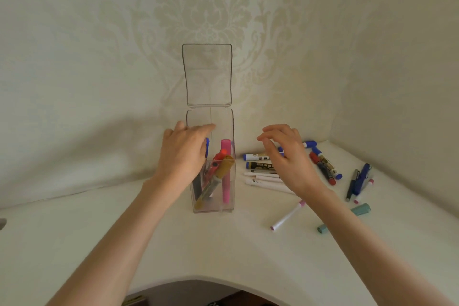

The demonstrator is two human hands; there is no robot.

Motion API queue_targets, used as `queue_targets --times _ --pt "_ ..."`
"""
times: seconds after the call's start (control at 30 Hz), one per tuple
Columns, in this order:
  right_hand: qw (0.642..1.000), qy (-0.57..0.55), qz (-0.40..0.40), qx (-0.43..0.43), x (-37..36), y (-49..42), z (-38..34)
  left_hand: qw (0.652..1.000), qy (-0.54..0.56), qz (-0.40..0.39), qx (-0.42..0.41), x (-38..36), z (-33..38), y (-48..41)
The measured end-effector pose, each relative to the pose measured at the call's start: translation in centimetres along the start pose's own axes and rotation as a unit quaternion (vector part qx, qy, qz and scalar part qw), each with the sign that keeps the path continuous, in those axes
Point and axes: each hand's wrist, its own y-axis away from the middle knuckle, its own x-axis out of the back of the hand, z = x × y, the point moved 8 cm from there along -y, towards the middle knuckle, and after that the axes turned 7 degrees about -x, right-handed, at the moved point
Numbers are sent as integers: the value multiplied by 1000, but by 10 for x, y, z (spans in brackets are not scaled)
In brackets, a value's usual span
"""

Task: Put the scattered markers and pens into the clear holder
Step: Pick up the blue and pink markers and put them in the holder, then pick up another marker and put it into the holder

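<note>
The clear holder (230, 122) stands upright on the white desk with its lid (207, 74) flipped up. Inside lean a pink marker (226, 154), a red one (218, 156) and a gold one (219, 174). My left hand (182, 156) is at the holder's left side, closed around a blue-capped marker (207, 146) whose cap shows at the opening. My right hand (290, 159) hovers with curled, spread fingers over the scattered markers (255, 157) and white pens (263, 179), and holds nothing.
More pens lie to the right: red and blue markers (323, 169), a dark blue pen (361, 179), a white pen with a pink tip (288, 216) and a teal marker (360, 210). Patterned walls close off the corner. The desk's curved front edge (198, 278) is near me.
</note>
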Motion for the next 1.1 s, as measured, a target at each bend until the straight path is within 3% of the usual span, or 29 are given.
queue_targets --times 0.07,0.13,0.2,0.33,0.4,0.47,0.53,0.67,0.83,1.1 --pt "1000 4 0 2 2 1 2 999 -16 -6 -43 1 5 2" --pt "1000 3 2 -1 5 4 9 997 -36 -62 -37 -10 2 3" --pt "1000 2 1 -18 7 7 23 997 -30 -68 -36 -12 2 5" --pt "993 40 0 -113 18 6 76 989 74 89 -90 16 26 14" --pt "982 64 -26 -173 21 7 104 971 141 112 -159 15 57 23" --pt "972 71 -44 -218 26 11 125 956 207 50 -202 -9 90 32" --pt "965 78 -50 -244 34 16 142 952 239 -54 -184 -50 113 35" --pt "955 110 -98 -256 39 32 163 950 211 -178 -148 -128 130 24" --pt "954 113 -122 -248 32 33 179 949 158 -203 -181 -167 137 11" --pt "966 126 -104 -202 1 -4 177 962 154 -147 -169 -160 135 3"
